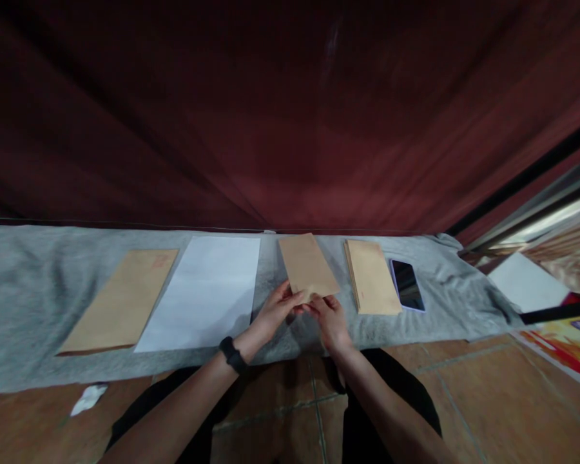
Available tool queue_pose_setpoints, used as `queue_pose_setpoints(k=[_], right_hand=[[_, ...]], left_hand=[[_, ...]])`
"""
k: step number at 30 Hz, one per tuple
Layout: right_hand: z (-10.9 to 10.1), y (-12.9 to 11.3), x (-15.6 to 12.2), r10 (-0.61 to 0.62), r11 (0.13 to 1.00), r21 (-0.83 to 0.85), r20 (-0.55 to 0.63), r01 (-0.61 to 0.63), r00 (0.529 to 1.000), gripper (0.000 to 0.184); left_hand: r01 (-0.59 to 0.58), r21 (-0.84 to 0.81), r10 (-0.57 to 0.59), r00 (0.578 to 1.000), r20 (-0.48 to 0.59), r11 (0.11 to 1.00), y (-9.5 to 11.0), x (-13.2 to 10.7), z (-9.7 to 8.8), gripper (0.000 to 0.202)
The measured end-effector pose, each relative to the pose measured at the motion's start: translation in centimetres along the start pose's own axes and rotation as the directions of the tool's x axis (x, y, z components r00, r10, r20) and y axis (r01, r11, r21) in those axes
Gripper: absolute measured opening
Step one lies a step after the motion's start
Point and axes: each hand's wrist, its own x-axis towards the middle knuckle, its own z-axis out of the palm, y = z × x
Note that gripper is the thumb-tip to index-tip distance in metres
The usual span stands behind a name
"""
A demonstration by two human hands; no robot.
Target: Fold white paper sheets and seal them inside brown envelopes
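Note:
A brown envelope [307,265] lies at the middle of the grey cloth [29,283]. My left hand [276,309] and my right hand [329,316] both pinch its near edge, fingers closed on the paper. A black band sits on my left wrist. To the left lies a stack of white paper [204,291], and further left a large brown envelope [123,300]. Right of my hands rests a stack of brown envelopes [372,276], with a dark phone [406,284] beside it.
A dark red curtain [270,116] hangs behind the cloth. The floor is brown tile, with a crumpled white scrap [89,397] at lower left. White and colourful sheets [555,309] lie at the far right.

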Motion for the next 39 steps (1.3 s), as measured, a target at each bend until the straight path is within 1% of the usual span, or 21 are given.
queue_pose_setpoints(k=[3,5,8,10,12,13,14,16,17,18,19,21,23,24,25,26,27,30,32,36,39], right_hand=[[0.2,0.8,-0.4,0.14,0.984,0.112,0.028,-0.142,0.99,0.031],[-0.1,0.4,-0.5,0.286,0.948,0.116,0.1,-0.296,0.953,0.029],[-0.9,-1.1,-0.7,0.485,0.868,0.001,0.215,-0.496,0.848,0.024],[-1.4,-2.2,-0.9,0.568,0.823,-0.172,0.296,-0.542,0.768,0.026],[-1.8,-3.0,-1.0,0.581,0.811,-0.334,0.362,-0.48,0.729,0.031],[-1.9,-3.2,-0.9,0.544,0.829,-0.384,0.381,-0.407,0.748,0.034],[-2.1,-3.3,-0.8,0.463,0.861,-0.408,0.381,-0.304,0.801,0.037],[-2.3,-3.0,-0.3,0.197,0.879,-0.477,0.349,-0.007,0.916,0.041],[-2.3,-2.7,0.0,0.047,0.829,-0.535,0.354,0.161,0.934,0.042],[-2.4,-2.2,0.2,-0.078,0.737,-0.598,0.387,0.315,0.919,0.042],[-2.5,-1.6,0.4,-0.165,0.612,-0.655,0.442,0.443,0.882,0.043],[-2.6,-0.3,0.5,-0.213,0.344,-0.72,0.565,0.603,0.797,0.049],[-2.7,0.9,0.3,-0.211,0.094,-0.749,0.629,0.656,0.748,0.055],[-2.8,1.4,0.1,-0.206,-0.005,-0.752,0.646,0.659,0.735,0.057],[-2.8,1.7,0.0,-0.201,-0.08,-0.75,0.657,0.656,0.727,0.058],[-2.8,1.9,-0.1,-0.196,-0.132,-0.746,0.665,0.653,0.721,0.059],[-2.8,2.0,-0.1,-0.193,-0.166,-0.743,0.67,0.649,0.717,0.06],[-2.9,2.1,0.0,-0.193,-0.206,-0.738,0.675,0.643,0.713,0.06],[-3.0,2.1,0.1,-0.196,-0.205,-0.733,0.68,0.648,0.707,0.059],[-3.0,2.0,0.0,-0.222,-0.186,-0.742,0.671,0.645,0.708,0.055],[-2.5,1.5,-0.5,-0.241,-0.153,-0.768,0.639,0.622,0.73,0.051]], left_hand=[[0.008,0.016,-0.007,0.999,-0.037,1.0,-0.2,0.0,-0.3,0.057],[0.042,0.053,-0.039,0.997,-0.062,0.998,-0.4,0.1,-1.0,0.055],[0.125,0.133,-0.116,0.991,-0.072,0.983,-0.5,0.4,-2.2,0.053],[0.168,0.19,-0.155,0.985,-0.081,0.967,-0.5,0.5,-3.0,0.058],[0.193,0.242,-0.172,0.979,-0.105,0.951,-0.6,0.5,-3.4,0.064],[0.2,0.264,-0.174,0.977,-0.119,0.943,-0.7,0.4,-3.5,0.066],[0.207,0.285,-0.176,0.976,-0.129,0.936,-0.8,0.3,-3.5,0.068],[0.214,0.341,-0.178,0.975,-0.133,0.916,-0.9,0.0,-3.5,0.067],[0.211,0.385,-0.171,0.976,-0.136,0.899,-0.9,-0.1,-3.4,0.066],[0.204,0.446,-0.156,0.978,-0.142,0.872,-0.8,-0.3,-3.3,0.066],[0.195,0.524,-0.134,0.979,-0.151,0.829,-0.6,-0.5,-3.2,0.066],[0.18,0.713,-0.072,0.981,-0.18,0.678,0.0,-0.8,-3.1,0.067],[0.186,0.878,0.003,0.978,-0.208,0.442,0.7,-1.2,-2.9,0.062],[0.186,0.929,0.05,0.976,-0.212,0.32,1.0,-1.4,-2.8,0.054],[0.17,0.961,0.101,0.975,-0.196,0.22,1.2,-1.5,-2.8,0.045],[0.134,0.98,0.153,0.976,-0.156,0.15,1.3,-1.5,-2.7,0.036],[0.072,0.991,0.202,0.975,-0.093,0.111,1.3,-1.4,-2.7,0.031],[-0.192,0.978,0.311,0.937,0.157,0.085,0.5,-0.4,-2.7,0.035],[-0.309,0.95,0.335,0.901,0.277,0.047,-0.2,0.8,-2.9,0.042],[-0.375,0.923,0.282,0.879,0.384,-0.087,-1.2,4.2,-3.4,0.052],[-0.398,0.902,0.221,0.877,0.427,-0.165,-0.9,7.6,-3.7,0.053]])
